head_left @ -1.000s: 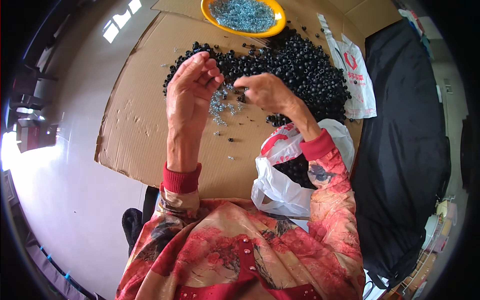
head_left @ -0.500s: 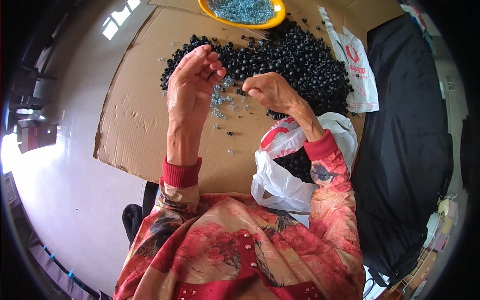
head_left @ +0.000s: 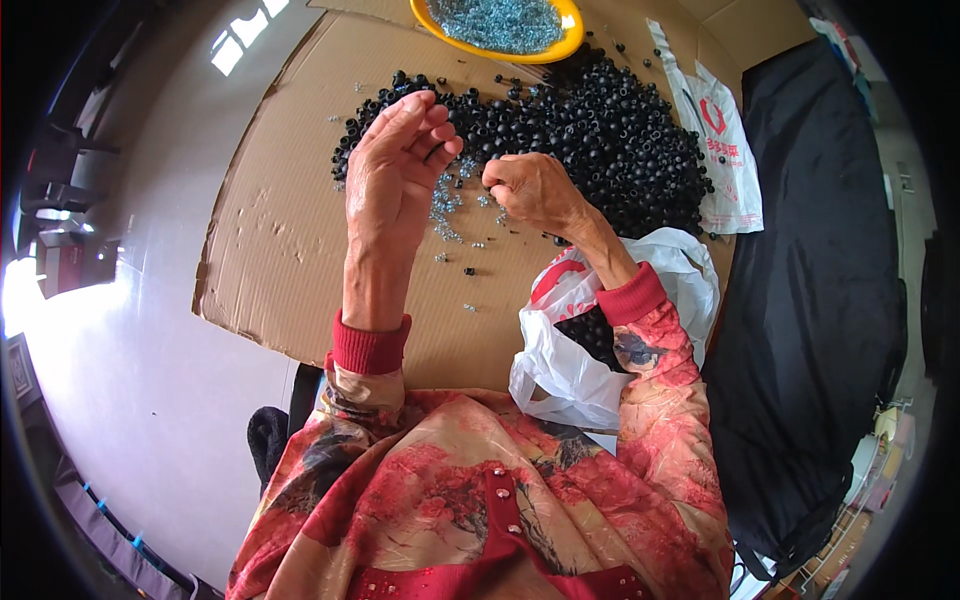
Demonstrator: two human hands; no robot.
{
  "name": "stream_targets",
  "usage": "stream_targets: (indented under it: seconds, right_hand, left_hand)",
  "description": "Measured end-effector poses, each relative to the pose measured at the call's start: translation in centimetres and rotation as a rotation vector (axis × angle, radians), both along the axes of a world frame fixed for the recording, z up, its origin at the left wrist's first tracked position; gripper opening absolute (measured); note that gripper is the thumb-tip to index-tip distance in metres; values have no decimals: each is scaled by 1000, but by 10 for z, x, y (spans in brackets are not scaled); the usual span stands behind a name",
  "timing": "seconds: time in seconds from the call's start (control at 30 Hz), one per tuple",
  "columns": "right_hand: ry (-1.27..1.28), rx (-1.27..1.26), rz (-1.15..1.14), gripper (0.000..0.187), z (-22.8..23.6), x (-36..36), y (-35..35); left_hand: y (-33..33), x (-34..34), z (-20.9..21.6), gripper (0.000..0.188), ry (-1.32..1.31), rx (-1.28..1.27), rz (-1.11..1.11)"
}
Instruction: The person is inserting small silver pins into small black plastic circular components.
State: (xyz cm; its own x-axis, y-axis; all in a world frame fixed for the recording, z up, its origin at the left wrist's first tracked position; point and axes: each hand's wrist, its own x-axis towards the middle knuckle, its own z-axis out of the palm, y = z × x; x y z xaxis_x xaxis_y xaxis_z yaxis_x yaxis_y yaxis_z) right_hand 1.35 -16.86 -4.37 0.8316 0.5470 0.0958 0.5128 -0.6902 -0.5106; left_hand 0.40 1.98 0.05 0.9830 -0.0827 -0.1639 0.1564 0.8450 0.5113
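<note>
Above the cardboard point(head_left: 270, 240), my left hand point(head_left: 393, 165) is turned palm inward, its thumb and fingertips brought together. A small dark piece shows between its curled fingers; its kind is unclear. My right hand point(head_left: 540, 193) is closed a short way to the right, knuckles up, and whatever its fingers pinch is hidden. The hands are apart. Behind them spreads a pile of black, round, hollow bead-like pieces point(head_left: 630, 140). Small clear-blue pieces point(head_left: 446, 215) lie scattered on the cardboard between and below my hands.
At the far edge is a yellow bowl point(head_left: 574, 35) of clear-blue pieces. A white plastic bag point(head_left: 560, 365) holding black pieces sits beneath my right forearm. Another white bag point(head_left: 737, 195) lies flat at the right, next to a long black fabric cover point(head_left: 815, 250).
The whole view has shifted slightly, so the scene sits a little lower and to the right. My right hand has closed in slightly toward the left hand; both stay closed.
</note>
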Motion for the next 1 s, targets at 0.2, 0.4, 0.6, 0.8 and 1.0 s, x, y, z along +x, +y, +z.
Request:
stream_targets:
  seconds: [0.2,0.4,0.6,0.8,1.0]
  right_hand:
    - [-34,-118,80,9,1,-12,7]
    - [-80,-17,26,13,9,3,17]
    - [-95,-49,53,19,5,9,10]
    - [-327,227,-248,47,78,27,5]
    - [-399,302,-292,14,122,32,8]
  left_hand:
    - [1,1,0,17,-4,9,-3]
    - [2,-5,5,17,9,-13,20]
    - [4,-5,3,18,4,-14,-8]
    - [4,-6,11,20,-21,31,53]
    - [8,-3,9,18,-29,32,83]
